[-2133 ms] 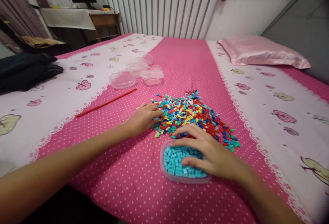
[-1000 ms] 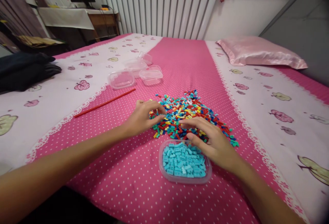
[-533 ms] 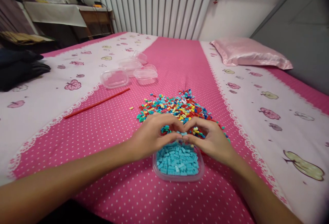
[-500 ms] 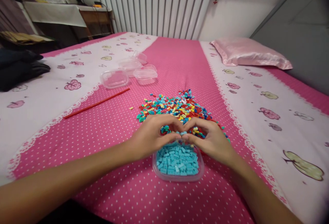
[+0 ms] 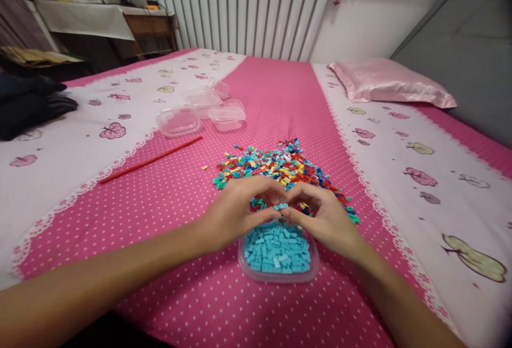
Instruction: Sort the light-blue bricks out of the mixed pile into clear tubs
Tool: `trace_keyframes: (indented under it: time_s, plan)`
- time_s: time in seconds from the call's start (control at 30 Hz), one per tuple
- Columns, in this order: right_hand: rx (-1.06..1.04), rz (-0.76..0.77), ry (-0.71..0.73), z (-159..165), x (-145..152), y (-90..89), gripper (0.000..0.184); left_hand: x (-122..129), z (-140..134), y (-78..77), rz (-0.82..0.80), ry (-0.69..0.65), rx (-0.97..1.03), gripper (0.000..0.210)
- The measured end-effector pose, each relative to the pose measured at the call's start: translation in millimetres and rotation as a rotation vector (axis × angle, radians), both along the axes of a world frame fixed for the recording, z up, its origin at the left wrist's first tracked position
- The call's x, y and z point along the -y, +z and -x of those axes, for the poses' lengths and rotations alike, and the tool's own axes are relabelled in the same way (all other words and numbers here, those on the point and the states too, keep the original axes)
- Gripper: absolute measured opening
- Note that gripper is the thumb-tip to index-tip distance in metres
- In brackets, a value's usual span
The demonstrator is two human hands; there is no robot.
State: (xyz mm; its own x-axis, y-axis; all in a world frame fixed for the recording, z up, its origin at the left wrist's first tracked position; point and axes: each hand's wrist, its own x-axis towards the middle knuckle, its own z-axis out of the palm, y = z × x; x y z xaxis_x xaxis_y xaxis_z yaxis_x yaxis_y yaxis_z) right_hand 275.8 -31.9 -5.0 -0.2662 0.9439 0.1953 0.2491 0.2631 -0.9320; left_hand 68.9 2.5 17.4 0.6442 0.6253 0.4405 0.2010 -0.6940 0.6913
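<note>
Left hand (image 5: pixel 236 212): pinched on a light-blue brick (image 5: pixel 282 207); right hand (image 5: pixel 324 217): pinched on it too
Risk: brick could be dropped outside the tub (image 5: pixel 244 260); loose grip

Both bare forearms reach forward and angle inward until the left hand (image 5: pixel 236 212) and the right hand (image 5: pixel 326 217) meet fingertip to fingertip, palms down, fingers curled and thumbs tucked beneath, the forefingers arched so that the two hands form a rounded, heart-like outline.
</note>
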Motion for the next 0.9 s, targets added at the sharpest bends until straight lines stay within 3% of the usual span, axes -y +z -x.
trace_keyframes:
  time_s: [0.27, 0.47, 0.57, 0.67, 0.9]
  plan:
    - [0.036, -0.071, -0.057, -3.2, 1.9, -1.4, 0.007, -3.8, -0.8, 3.8, -0.029, -0.007, -0.048, 0.022]
    - [0.204, -0.026, 0.015, -26.4, -2.6, 12.9, 0.009, -50.8, 36.4, -11.0, -0.019, 0.297, -0.217, 0.01]
    - [0.276, -0.044, 0.071, -34.7, -1.6, 19.6, 0.006, -66.7, 53.6, -17.5, -0.052, 0.354, -0.251, 0.015]
    - [0.353, -0.088, 0.151, -32.9, 0.1, 20.5, 0.004, -62.1, 51.7, -15.9, -0.105, 0.256, -0.286, 0.018]
    - [0.445, -0.241, 0.272, -25.0, -0.9, 11.6, 0.007, -11.1, 15.3, 2.8, -0.334, -0.182, -0.357, 0.024]
